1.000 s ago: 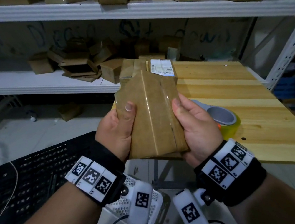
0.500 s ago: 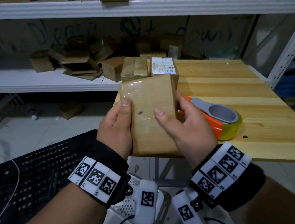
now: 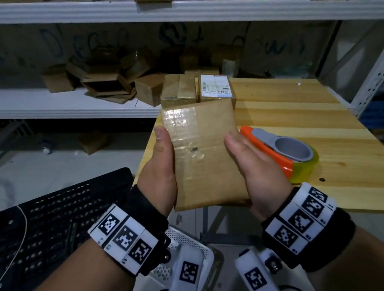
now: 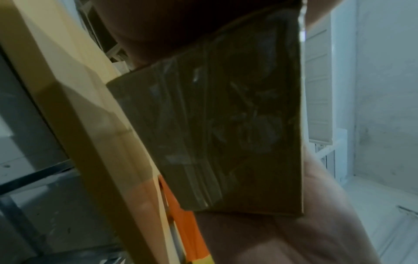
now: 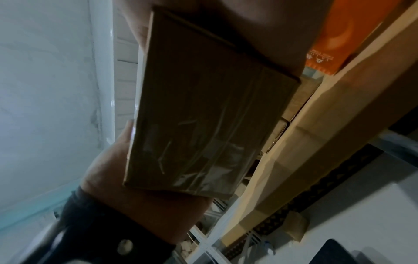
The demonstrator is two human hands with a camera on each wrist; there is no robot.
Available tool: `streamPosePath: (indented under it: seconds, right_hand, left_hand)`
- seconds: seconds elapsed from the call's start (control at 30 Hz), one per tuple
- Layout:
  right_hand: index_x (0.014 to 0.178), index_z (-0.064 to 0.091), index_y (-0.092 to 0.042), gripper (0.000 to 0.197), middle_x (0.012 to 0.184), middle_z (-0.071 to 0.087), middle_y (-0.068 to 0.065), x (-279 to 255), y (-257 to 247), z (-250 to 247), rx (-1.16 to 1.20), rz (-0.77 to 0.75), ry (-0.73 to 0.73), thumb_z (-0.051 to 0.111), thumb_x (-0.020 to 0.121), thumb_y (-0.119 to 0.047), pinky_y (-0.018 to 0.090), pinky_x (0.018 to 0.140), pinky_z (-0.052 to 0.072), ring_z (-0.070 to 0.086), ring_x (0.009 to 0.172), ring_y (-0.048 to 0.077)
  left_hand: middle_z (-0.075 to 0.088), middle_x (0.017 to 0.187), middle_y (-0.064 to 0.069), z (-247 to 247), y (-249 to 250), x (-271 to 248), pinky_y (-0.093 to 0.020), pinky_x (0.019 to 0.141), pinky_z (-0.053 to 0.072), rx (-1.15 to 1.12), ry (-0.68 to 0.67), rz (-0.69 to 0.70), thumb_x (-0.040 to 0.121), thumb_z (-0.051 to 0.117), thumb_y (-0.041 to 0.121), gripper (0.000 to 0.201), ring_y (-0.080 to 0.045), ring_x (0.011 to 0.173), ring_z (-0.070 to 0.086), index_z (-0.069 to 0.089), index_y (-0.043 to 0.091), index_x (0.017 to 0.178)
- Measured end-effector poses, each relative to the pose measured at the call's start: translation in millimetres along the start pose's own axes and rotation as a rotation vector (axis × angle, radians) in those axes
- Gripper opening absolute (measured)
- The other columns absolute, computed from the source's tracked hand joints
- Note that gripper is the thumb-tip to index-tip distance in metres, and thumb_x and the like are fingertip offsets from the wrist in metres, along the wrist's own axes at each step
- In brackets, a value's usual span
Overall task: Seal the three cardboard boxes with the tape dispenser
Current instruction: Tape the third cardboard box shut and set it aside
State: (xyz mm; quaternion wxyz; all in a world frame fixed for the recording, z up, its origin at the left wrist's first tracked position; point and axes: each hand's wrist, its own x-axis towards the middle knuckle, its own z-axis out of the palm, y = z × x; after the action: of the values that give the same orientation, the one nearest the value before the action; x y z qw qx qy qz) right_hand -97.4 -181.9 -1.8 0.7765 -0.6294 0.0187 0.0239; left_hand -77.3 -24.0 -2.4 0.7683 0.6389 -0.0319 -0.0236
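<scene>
Since one second ago the held box has been turned: its peaked, seam-up face is gone and a flat, tape-covered face now looks up at the head camera.

Head view: left hand grasps the cardboard box along its left edge, thumb on top. Right hand holds the right edge, thumb on the top face, remaining fingers hidden underneath. Box is held in the air over the near-left corner of the wooden table. Tape dispenser, orange and grey with a yellowish roll, lies on the table just right of the right hand, not touched. Two more boxes sit on the table behind the held one; the right one carries a white label. Shelves beyond hold loose cartons.

Left wrist view: box underside shows wrinkled clear tape; palm below it, table edge and orange dispenser at left.

Right wrist view: same taped underside, left hand's fingers wrapping its far edge.
</scene>
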Motion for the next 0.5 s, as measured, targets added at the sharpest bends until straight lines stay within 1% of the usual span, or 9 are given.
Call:
streamPosePath:
  seconds: [0.07, 0.13, 0.17, 0.2, 0.27, 0.3, 0.37, 0.43, 0.5]
  right_hand:
    - [0.139, 0.062, -0.036, 0.088, 0.129, 0.074, -0.001, 1, -1, 2, -0.054, 0.059, 0.005, 0.058, 0.065, -0.084, 0.052, 0.106, 0.054, 0.071, 0.119, 0.024]
    - [0.135, 0.065, -0.036, 0.121, 0.131, 0.073, 0.002, 3, -2, 4, -0.101, 0.076, 0.015, 0.052, 0.036, -0.104, 0.054, 0.112, 0.048, 0.068, 0.123, 0.027]
    - [0.142, 0.060, -0.035, 0.136, 0.141, 0.067, 0.003, 3, -3, 2, -0.125, 0.060, 0.029, 0.046, 0.029, -0.109, 0.054, 0.117, 0.042, 0.062, 0.131, 0.028]
    - [0.149, 0.053, -0.032, 0.143, 0.151, 0.059, 0.003, 5, -4, 3, -0.136, 0.030, 0.068, 0.040, 0.031, -0.110, 0.052, 0.122, 0.036, 0.054, 0.140, 0.027]
    - [0.151, 0.053, -0.028, 0.125, 0.149, 0.060, 0.002, 7, -7, 4, -0.018, 0.077, 0.062, 0.041, 0.049, -0.099, 0.050, 0.125, 0.032, 0.054, 0.141, 0.024]
    - [0.146, 0.057, -0.028, 0.113, 0.143, 0.066, 0.002, 8, -9, 4, 0.039, 0.114, 0.036, 0.042, 0.054, -0.092, 0.051, 0.124, 0.034, 0.058, 0.136, 0.024]
    - [0.141, 0.062, -0.028, 0.103, 0.133, 0.072, 0.004, 12, -8, 1, 0.063, 0.164, 0.018, 0.040, 0.060, -0.089, 0.053, 0.118, 0.042, 0.066, 0.127, 0.025]
    - [0.135, 0.067, -0.027, 0.099, 0.127, 0.075, 0.007, 15, -7, -4, 0.056, 0.182, 0.040, 0.033, 0.067, -0.091, 0.054, 0.112, 0.047, 0.071, 0.119, 0.028]
    - [0.124, 0.071, -0.026, 0.089, 0.119, 0.078, 0.008, 15, -8, -7, 0.091, 0.197, 0.040, 0.022, 0.083, -0.087, 0.051, 0.105, 0.053, 0.075, 0.111, 0.025]
  left_hand:
    - [0.074, 0.117, -0.002, -2, -3, -1, -0.052, 0.104, 0.050, 0.050, 0.004, 0.034, 0.071, 0.046, 0.087, 0.072, -0.022, 0.112, 0.069, 0.063, 0.042, 0.125]
    - [0.073, 0.120, -0.004, -4, -6, -1, -0.053, 0.103, 0.050, 0.035, -0.008, 0.044, 0.074, 0.053, 0.074, 0.079, -0.024, 0.113, 0.069, 0.056, 0.029, 0.138]
    - [0.073, 0.121, -0.004, -5, -6, -1, -0.052, 0.102, 0.051, 0.021, -0.016, 0.050, 0.075, 0.055, 0.070, 0.078, -0.025, 0.114, 0.068, 0.055, 0.026, 0.140]
    - [0.073, 0.120, -0.004, -6, -7, -1, -0.048, 0.100, 0.053, 0.014, -0.015, 0.060, 0.078, 0.057, 0.066, 0.075, -0.024, 0.113, 0.069, 0.055, 0.024, 0.140]
    - [0.075, 0.114, -0.003, -5, -8, -1, -0.036, 0.091, 0.058, 0.010, -0.006, 0.071, 0.086, 0.061, 0.059, 0.065, -0.020, 0.108, 0.071, 0.056, 0.022, 0.140]
    - [0.076, 0.112, -0.002, -4, -9, -1, -0.030, 0.086, 0.059, 0.006, -0.008, 0.070, 0.089, 0.060, 0.055, 0.061, -0.018, 0.105, 0.072, 0.056, 0.021, 0.139]
    - [0.076, 0.111, 0.000, -2, -10, -4, -0.026, 0.080, 0.058, 0.007, -0.044, 0.070, 0.091, 0.054, 0.048, 0.052, -0.014, 0.102, 0.072, 0.057, 0.022, 0.136]
    - [0.075, 0.111, 0.003, 0, -9, -5, -0.020, 0.076, 0.056, 0.012, -0.085, 0.076, 0.095, 0.054, 0.044, 0.046, -0.008, 0.100, 0.071, 0.054, 0.024, 0.137]
    - [0.072, 0.112, 0.006, 2, -7, -7, -0.015, 0.074, 0.054, 0.014, -0.116, 0.103, 0.097, 0.053, 0.043, 0.048, -0.003, 0.099, 0.070, 0.050, 0.022, 0.141]
